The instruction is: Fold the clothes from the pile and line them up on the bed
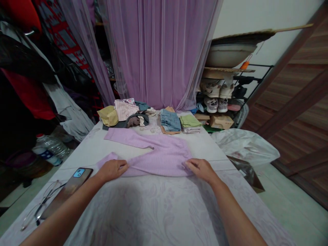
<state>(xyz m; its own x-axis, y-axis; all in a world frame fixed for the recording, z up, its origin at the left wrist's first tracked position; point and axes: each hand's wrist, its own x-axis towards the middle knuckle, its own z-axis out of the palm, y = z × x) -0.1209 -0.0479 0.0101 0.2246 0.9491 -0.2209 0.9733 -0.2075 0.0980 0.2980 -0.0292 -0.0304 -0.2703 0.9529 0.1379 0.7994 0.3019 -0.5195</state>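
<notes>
Two hands, one pair of lilac pants (170, 155), laid out flat around the middle of the desk (164, 208), legs pointing at the left edge and waist toward the right edge. The left hand (112, 169) has its grip pinched on the leg closer to the near edge, and the cloth creases a bit there. The right hand (201, 168) has its grip closed on the near corner of the waist, thumb and fingers together. The other leg lies straight out, so there's a gap of bare desk between the two.

Along the far edge it's all clothes: a yellow cloth (108, 115) near the far left corner, a pink striped garment (125, 108) right beside it, then some folded denim (170, 119) stacked on something orange-ish, and a green folded piece (190, 121) by the far right corner, sitting on paler fabric.

Over by the left edge, toward the near corner, there's a phone (67, 192) lying camera side up, with glasses (46, 204) just beside it. Purple curtain (161, 51) hangs behind the far edge.
</notes>
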